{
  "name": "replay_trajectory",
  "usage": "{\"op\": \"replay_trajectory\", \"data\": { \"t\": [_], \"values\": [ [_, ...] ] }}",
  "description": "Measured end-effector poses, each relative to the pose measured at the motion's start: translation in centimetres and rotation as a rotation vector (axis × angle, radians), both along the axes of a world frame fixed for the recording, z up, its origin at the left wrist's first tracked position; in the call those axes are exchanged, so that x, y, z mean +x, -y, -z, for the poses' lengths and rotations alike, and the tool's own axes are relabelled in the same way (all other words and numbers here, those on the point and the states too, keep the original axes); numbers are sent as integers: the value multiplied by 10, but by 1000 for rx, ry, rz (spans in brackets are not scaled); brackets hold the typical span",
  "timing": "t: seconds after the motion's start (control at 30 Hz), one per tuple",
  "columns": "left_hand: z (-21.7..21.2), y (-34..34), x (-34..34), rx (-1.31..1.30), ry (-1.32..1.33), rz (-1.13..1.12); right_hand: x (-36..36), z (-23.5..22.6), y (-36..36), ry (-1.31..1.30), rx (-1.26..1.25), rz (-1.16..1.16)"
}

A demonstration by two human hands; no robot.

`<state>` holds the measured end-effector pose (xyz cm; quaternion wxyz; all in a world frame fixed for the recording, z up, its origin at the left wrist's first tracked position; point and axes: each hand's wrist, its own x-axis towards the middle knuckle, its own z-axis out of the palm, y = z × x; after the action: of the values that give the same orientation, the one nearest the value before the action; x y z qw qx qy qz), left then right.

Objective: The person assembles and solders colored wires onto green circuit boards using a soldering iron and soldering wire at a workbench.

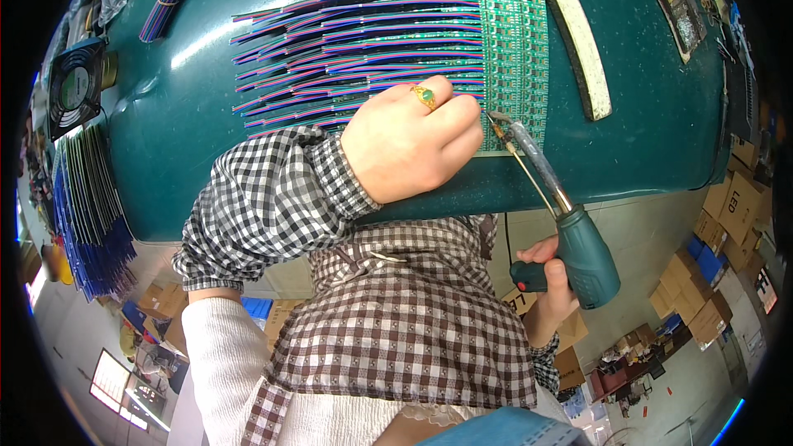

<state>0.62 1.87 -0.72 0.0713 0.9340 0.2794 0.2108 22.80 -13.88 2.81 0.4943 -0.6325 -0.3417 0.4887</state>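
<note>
Checked sleeves and a checked apron fill the near part of the view, above a blue denim knee at the bottom edge. On the right, a green-handled soldering iron (570, 235) is held in the right hand (549, 285), whose grip is wrapped fully round the handle; its tip is brought onto the near right corner of a green panel of small circuit boards (516, 41) lying far on the dark green table (173, 107). The left hand (409, 144), wearing a gold ring with a green stone (424, 97), is laid closed, knuckles up, on the near rows of ribbon wires (355, 33); whether anything is pinched under it cannot be told.

Many multicoloured wires are seen fanned out leftward from the panel in stacked rows, which suggests that most joints are already made and that the row at the near edge is the one in hand; the joints themselves are too small to be judged. A spare bundle of wires (169, 0) lies at the far left, a small fan (76, 87) stands at the left edge, and a pale curved strip (570, 29) rests just right of the panel. Cardboard boxes (727, 215) are seen on the floor to the right.
</note>
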Motion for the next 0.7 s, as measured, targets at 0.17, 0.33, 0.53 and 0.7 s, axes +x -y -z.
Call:
{"op": "replay_trajectory", "data": {
  "t": [0.17,0.33,0.53,0.7],
  "values": [
    [-1,0,1,-15,-11,6,0,-2,0,35,-16,-12],
    [0,2,1,0,10,-1,-1,-1,3,13,28,-8],
    [0,0,1,-11,-1,2,-3,-9,-2,-82,-8,43],
    [-4,0,1,-17,-27,-3,2,-7,-4,-108,27,44]
  ]
}}
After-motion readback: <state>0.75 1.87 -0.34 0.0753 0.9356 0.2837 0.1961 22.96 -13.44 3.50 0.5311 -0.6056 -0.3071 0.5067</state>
